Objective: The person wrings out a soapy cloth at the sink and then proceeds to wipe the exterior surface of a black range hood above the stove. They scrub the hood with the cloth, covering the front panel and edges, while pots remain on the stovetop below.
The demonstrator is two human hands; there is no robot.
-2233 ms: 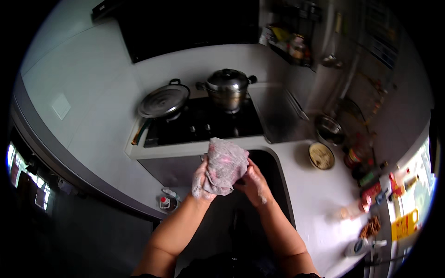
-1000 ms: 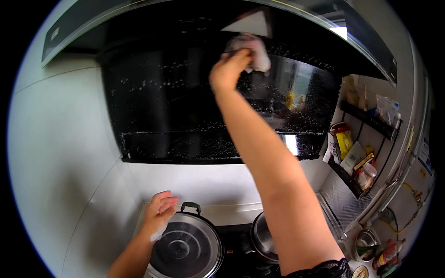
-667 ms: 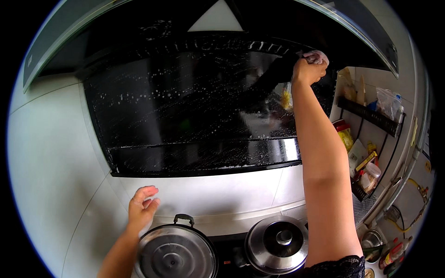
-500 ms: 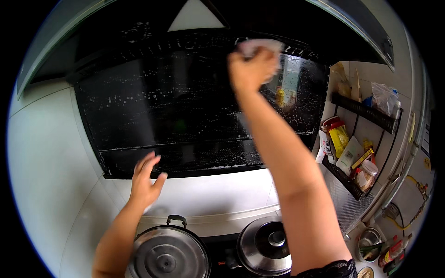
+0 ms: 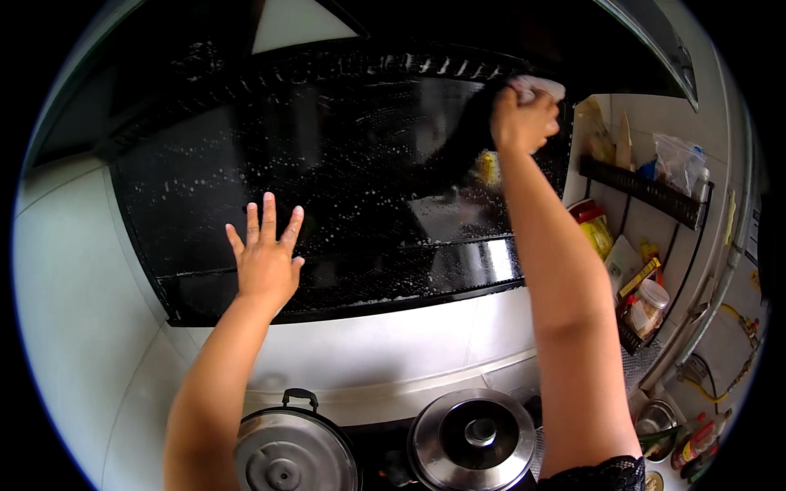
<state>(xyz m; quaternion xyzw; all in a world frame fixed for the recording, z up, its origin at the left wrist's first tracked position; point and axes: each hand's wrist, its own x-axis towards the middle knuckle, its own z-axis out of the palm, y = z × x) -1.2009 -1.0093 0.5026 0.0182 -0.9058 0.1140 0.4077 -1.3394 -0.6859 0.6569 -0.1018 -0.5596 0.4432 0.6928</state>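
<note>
A glossy black range hood panel [image 5: 344, 180], wet with drops and streaks of suds, fills the upper middle. My right hand [image 5: 524, 123] is closed on a pale pinkish-white cloth [image 5: 540, 87], pressed to the panel's upper right, near the row of suds-covered slots. The cloth is partly hidden by my fingers. With fingers spread, my left hand [image 5: 268, 258] is over the panel's lower left and holds nothing. Whether its fingertips touch the glass I cannot tell.
Below stand a large lidded pot [image 5: 291, 458] and a smaller pan with a steel-rimmed lid [image 5: 471, 438] on the stove. At right, a black wall rack [image 5: 643, 196] holds packets and a jar [image 5: 647, 307]. A steel bowl [image 5: 655, 419] and bottles [image 5: 694, 446] stand lower right.
My right hand has slid the cloth rightward along the panel's top. My left hand has risen from the lower edge over the panel, its fingers spreading. The view has shifted slightly right.
</note>
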